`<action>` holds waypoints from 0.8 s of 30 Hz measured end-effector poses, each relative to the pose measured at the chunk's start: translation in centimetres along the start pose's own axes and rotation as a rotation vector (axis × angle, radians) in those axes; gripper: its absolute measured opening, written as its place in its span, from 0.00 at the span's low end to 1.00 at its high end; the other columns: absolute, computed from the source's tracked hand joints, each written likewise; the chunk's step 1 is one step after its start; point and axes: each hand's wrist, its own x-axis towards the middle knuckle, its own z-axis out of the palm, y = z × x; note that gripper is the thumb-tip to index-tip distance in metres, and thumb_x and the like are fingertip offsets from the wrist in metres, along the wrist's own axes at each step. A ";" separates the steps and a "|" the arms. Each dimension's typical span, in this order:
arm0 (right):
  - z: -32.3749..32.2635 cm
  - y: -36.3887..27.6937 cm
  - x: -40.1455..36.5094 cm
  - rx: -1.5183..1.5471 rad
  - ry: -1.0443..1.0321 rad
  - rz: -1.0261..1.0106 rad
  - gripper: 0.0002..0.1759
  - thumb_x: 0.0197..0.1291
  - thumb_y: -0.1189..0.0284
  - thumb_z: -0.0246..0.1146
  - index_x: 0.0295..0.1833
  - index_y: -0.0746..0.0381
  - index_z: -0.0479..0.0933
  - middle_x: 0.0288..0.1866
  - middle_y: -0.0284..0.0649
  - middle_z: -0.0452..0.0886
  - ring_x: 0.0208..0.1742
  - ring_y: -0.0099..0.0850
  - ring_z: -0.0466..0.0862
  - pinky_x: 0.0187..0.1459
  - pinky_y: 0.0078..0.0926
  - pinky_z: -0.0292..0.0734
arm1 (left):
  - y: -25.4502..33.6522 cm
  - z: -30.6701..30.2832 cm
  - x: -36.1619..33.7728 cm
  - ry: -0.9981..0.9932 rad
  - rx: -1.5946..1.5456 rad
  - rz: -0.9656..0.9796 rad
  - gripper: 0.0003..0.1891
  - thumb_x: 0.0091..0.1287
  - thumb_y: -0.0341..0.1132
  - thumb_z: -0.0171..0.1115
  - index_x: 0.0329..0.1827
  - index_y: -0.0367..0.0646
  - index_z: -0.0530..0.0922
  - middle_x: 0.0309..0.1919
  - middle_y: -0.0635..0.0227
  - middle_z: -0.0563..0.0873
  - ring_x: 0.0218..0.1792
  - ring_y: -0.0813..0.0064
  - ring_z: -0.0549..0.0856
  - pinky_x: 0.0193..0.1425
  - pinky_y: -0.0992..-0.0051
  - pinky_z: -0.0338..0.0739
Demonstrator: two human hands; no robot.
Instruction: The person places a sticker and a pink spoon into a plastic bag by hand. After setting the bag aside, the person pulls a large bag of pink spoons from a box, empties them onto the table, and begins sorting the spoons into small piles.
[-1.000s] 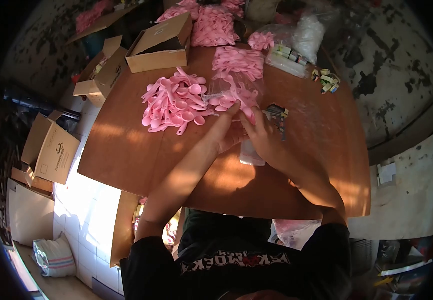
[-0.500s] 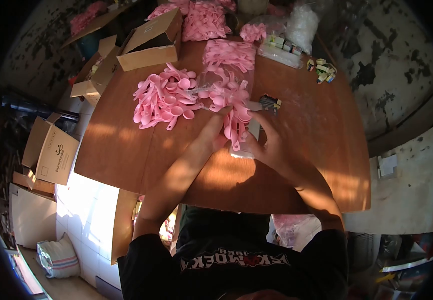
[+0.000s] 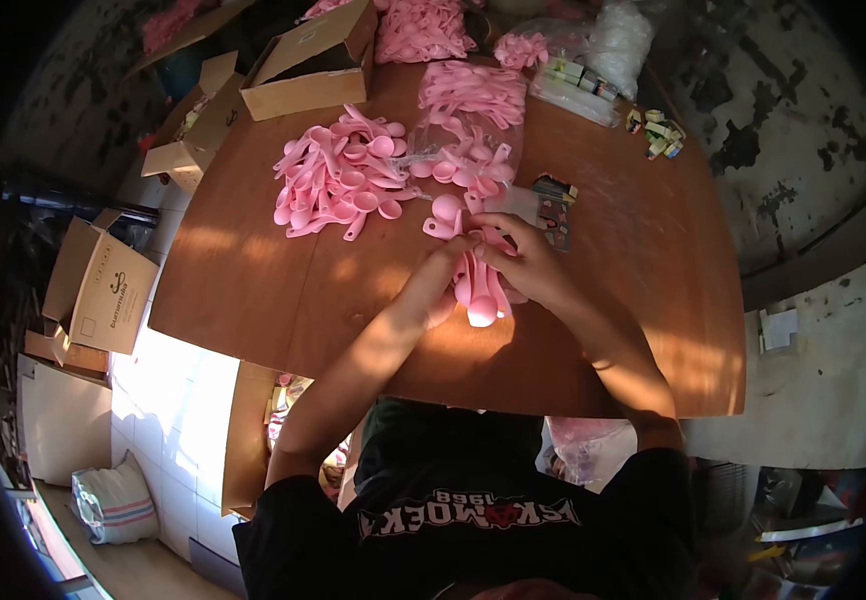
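Near the front of the wooden table, my left hand (image 3: 437,284) and my right hand (image 3: 525,262) close together around a bunch of pink spoons (image 3: 480,290). Round bowls point both toward me and away from me in the bunch. A loose pile of pink spoons (image 3: 338,178) lies to the left. Just beyond my hands, more spoons spill from a clear plastic bag (image 3: 473,95). Small printed packets (image 3: 554,212) lie to the right of my right hand.
The brown table (image 3: 253,270) spans the middle. An open cardboard box (image 3: 308,60) stands at its back left. Filled bags of pink pieces (image 3: 421,32) and a white plastic bag (image 3: 618,48) sit at the back. Small boxes (image 3: 660,135) lie at right.
The spoons between my hands are now gathered in a bunch, with bowls toward me where handle ends showed before. My right hand has closed round them. The view has shifted slightly.
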 end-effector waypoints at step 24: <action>8.2 -3.0 3.3 0.336 0.659 -0.021 0.15 0.69 0.76 0.60 0.59 0.66 0.77 0.52 0.39 0.82 0.51 0.25 0.80 0.52 0.22 0.76 | 0.1 -1.9 -2.8 0.325 0.369 0.692 0.10 0.73 0.25 0.51 0.55 0.35 0.70 0.45 0.64 0.81 0.44 0.76 0.83 0.43 0.74 0.83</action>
